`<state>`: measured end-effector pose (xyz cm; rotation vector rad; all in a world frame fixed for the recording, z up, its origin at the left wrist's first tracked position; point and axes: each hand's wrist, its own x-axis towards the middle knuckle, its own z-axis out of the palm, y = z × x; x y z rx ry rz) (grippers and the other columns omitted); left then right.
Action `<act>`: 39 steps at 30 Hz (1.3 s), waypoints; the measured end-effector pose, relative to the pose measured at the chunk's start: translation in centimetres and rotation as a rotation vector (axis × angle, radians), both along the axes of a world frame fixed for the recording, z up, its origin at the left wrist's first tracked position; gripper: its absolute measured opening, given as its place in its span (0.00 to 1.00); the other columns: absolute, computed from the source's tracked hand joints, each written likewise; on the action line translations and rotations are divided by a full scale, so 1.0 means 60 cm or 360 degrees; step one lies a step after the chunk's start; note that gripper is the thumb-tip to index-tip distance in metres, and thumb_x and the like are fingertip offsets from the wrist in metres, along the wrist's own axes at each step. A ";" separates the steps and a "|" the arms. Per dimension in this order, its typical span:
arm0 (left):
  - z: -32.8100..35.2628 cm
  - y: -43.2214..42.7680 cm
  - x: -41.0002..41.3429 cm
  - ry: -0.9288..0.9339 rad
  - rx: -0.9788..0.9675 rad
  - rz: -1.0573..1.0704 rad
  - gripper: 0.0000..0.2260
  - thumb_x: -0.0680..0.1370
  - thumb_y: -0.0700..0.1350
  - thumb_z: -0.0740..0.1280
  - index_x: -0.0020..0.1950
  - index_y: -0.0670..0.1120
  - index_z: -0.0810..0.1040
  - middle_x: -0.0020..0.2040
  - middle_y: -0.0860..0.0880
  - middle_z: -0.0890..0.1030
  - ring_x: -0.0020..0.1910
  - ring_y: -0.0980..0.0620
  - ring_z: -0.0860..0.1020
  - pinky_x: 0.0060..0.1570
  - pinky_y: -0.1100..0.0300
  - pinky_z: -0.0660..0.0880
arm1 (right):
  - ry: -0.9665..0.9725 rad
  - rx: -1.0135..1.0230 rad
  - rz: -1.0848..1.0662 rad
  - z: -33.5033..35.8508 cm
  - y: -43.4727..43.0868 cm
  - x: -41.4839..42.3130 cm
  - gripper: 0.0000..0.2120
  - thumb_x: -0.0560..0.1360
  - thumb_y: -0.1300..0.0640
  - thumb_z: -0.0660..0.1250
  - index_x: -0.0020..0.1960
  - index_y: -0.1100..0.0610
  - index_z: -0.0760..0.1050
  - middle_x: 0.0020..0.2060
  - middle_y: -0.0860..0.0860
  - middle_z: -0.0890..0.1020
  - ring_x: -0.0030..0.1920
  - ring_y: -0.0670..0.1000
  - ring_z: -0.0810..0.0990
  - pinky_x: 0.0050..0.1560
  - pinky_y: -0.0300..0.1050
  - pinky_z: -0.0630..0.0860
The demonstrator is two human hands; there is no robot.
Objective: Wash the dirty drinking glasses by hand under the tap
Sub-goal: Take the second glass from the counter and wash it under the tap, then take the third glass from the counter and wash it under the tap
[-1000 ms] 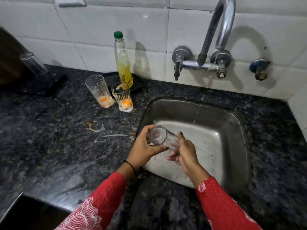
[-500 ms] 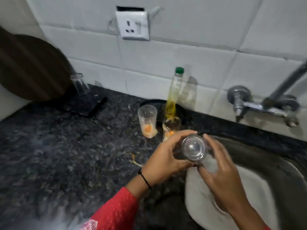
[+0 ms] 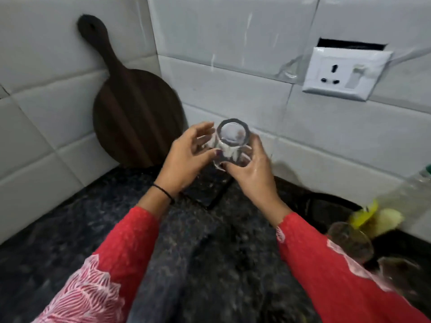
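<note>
Red white-patterned sleeves (image 3: 123, 248), speckled dark counter (image 3: 198, 264).

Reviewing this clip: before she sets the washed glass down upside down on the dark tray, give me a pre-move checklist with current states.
1. Glass inverted, base up: ok.
2. Right hand gripping the glass: ok.
3. Left hand supporting it: not ok, fingers spread, only the thumb near.
4. Free spot on the tray below: cannot tell, the hands hide most of it.
5. Clear of the wooden board leaning on the wall: ok.
6. Dirty glasses clear of the right sleeve: not ok, very close.
</note>
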<state>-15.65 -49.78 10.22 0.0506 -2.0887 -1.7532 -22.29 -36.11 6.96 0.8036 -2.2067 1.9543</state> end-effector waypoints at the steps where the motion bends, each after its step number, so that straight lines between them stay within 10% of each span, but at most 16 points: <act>1: -0.018 -0.029 -0.007 -0.0055 -0.0054 0.0042 0.21 0.74 0.29 0.66 0.66 0.42 0.69 0.60 0.46 0.76 0.56 0.63 0.76 0.59 0.65 0.73 | -0.0041 0.0048 0.0018 -0.019 -0.030 -0.012 0.30 0.61 0.60 0.77 0.57 0.43 0.70 0.51 0.51 0.83 0.51 0.49 0.83 0.54 0.57 0.79; 10: -0.148 -0.162 -0.049 -0.0368 0.0311 0.0266 0.18 0.82 0.35 0.55 0.68 0.52 0.69 0.54 0.57 0.78 0.46 0.68 0.79 0.46 0.70 0.78 | -0.0191 0.0276 0.0131 -0.148 -0.209 -0.066 0.30 0.64 0.66 0.76 0.63 0.54 0.71 0.52 0.49 0.82 0.53 0.47 0.81 0.56 0.40 0.76; 21: -0.211 -0.176 -0.064 -0.0371 0.0398 0.0397 0.17 0.81 0.40 0.61 0.65 0.58 0.69 0.59 0.56 0.78 0.57 0.60 0.77 0.66 0.52 0.71 | -0.0237 0.0466 0.0206 -0.218 -0.233 -0.094 0.32 0.65 0.62 0.77 0.65 0.51 0.68 0.57 0.51 0.80 0.57 0.49 0.80 0.61 0.52 0.76; 27: -0.207 -0.161 -0.061 -0.0402 0.0216 0.0456 0.18 0.81 0.41 0.60 0.71 0.50 0.67 0.67 0.50 0.74 0.65 0.55 0.72 0.67 0.59 0.68 | -0.0203 0.0675 0.0263 -0.199 -0.218 -0.089 0.36 0.69 0.61 0.74 0.73 0.51 0.61 0.66 0.54 0.74 0.64 0.51 0.75 0.66 0.52 0.72; 31: -0.171 -0.109 -0.028 -0.0193 0.0019 0.0766 0.15 0.81 0.40 0.60 0.67 0.42 0.71 0.67 0.43 0.74 0.65 0.51 0.73 0.60 0.73 0.68 | -0.0273 0.0474 0.0113 -0.118 -0.164 -0.033 0.29 0.73 0.57 0.72 0.71 0.54 0.65 0.64 0.52 0.74 0.62 0.48 0.74 0.62 0.45 0.74; 39: -0.026 0.137 0.081 0.0403 -0.0051 0.0318 0.08 0.81 0.39 0.60 0.57 0.44 0.76 0.53 0.48 0.81 0.55 0.51 0.80 0.57 0.48 0.77 | 0.0167 -0.0204 -0.0197 0.031 0.114 0.143 0.14 0.76 0.65 0.64 0.58 0.49 0.72 0.54 0.51 0.79 0.56 0.50 0.79 0.55 0.38 0.74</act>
